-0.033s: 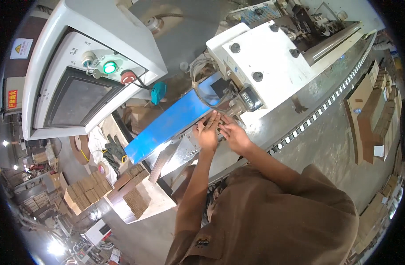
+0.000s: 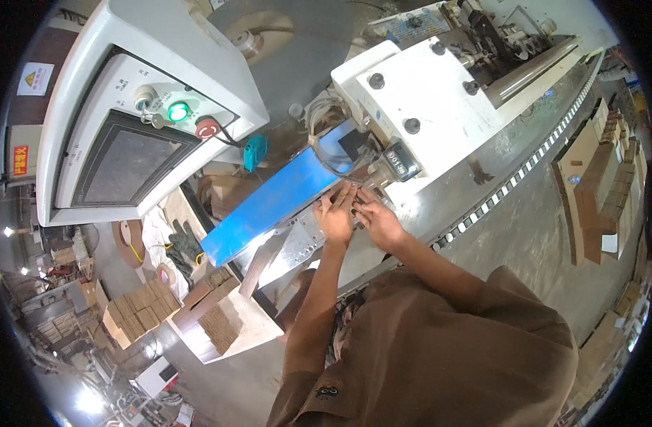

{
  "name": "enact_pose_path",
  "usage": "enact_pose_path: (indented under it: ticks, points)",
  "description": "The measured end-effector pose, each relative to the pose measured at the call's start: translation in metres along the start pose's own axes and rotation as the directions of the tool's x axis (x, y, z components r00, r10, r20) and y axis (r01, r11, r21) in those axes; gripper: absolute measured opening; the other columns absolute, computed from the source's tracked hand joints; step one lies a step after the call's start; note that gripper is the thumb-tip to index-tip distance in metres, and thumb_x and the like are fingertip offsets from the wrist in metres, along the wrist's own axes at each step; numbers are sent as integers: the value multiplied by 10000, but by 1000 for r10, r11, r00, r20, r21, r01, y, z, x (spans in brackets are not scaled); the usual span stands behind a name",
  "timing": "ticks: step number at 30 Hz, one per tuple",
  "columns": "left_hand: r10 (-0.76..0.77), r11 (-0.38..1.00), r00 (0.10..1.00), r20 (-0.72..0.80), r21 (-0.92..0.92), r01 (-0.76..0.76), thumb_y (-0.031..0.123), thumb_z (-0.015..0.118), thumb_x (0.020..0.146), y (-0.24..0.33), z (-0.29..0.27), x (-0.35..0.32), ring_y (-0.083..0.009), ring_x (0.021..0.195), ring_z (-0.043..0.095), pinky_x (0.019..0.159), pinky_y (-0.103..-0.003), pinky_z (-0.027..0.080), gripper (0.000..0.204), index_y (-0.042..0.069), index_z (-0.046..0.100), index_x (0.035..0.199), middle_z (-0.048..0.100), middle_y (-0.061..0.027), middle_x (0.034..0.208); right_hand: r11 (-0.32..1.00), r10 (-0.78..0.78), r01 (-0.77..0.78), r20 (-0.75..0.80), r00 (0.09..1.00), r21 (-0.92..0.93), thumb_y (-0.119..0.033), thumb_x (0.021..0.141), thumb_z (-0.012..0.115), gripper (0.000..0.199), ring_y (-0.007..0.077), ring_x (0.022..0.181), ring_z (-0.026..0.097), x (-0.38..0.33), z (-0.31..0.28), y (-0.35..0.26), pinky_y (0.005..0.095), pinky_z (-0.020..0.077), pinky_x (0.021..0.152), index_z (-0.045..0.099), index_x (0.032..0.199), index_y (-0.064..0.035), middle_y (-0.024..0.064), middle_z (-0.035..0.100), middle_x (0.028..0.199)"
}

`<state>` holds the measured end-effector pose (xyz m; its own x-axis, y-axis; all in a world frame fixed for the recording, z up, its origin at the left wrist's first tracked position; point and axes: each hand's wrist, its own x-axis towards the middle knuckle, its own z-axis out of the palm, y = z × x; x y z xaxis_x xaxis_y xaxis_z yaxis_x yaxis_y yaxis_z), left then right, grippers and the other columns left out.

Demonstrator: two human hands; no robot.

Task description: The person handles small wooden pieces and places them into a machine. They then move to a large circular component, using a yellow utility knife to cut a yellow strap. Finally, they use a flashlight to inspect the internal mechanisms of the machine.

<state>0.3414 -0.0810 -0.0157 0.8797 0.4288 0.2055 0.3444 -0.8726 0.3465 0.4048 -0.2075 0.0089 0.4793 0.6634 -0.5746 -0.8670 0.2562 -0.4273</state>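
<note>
My left hand (image 2: 334, 216) and my right hand (image 2: 380, 220) are close together at the metal bed of a machine, below the end of a long blue bar (image 2: 272, 196). The left fingers reach forward against the bed beside the bar. On the right hand the fingers are bent in toward the left fingertips. Whatever lies between the fingertips is small and hidden. Just beyond the hands are a round metal shaft fitting and a black counter (image 2: 402, 162), mounted beside a white cover plate (image 2: 420, 92) with black knobs.
A control box with a dark screen (image 2: 134, 160), lit green button (image 2: 178, 112) and red stop button (image 2: 207, 128) stands at the left. A teal piece (image 2: 255, 151) hangs by it. Stacked brown strips (image 2: 141, 309) are lower left; flat boards (image 2: 600, 188) lie right. Dark gloves (image 2: 185, 245) rest near the bar.
</note>
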Motion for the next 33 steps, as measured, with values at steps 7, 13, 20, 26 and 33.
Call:
enact_pose_path:
  ticks: [7,13,20,26,33]
  points:
    - [-23,998,997,-79,-55,19,131,706,785,30,4,24,-224,1127,578,1008,-460,352,194,223,756,949,734,94,1173,979,-37,13,-114,993,-205,-219,964,581,707,236,1407,453,-38,2,-22,405,334,1200,333,1593,-13,123,430,1585]
    - [-150,969,929,-338,136,206,132,723,862,-16,-39,-23,-242,1054,619,993,-475,375,267,249,797,1091,760,45,1054,981,53,-69,-91,994,-183,-248,1012,549,601,248,1321,537,-55,-7,-9,405,409,1150,394,1552,-34,106,506,1520]
    - [-307,872,854,-419,236,429,182,774,910,-54,-184,-113,-246,1097,580,1036,-445,298,271,160,770,1181,729,-3,1103,977,169,-170,-19,985,-132,-261,1031,583,417,247,1232,605,-50,-4,19,381,475,1073,533,1387,-50,101,614,1372]
    - [-469,769,850,-239,361,527,319,783,883,-89,-206,-149,-269,1245,558,1110,-511,293,525,156,663,1368,683,-36,1298,962,219,-216,2,976,-168,-232,1016,613,356,242,1171,633,-52,15,15,374,495,1023,574,1318,-49,107,650,1286]
    - [-347,821,877,-333,345,456,218,814,831,-65,-211,-129,-312,1233,543,1082,-523,323,484,188,700,1301,630,-64,1285,947,221,-212,13,975,-240,-332,1027,598,419,235,1184,619,-55,11,13,378,486,1055,557,1347,-64,112,622,1341]
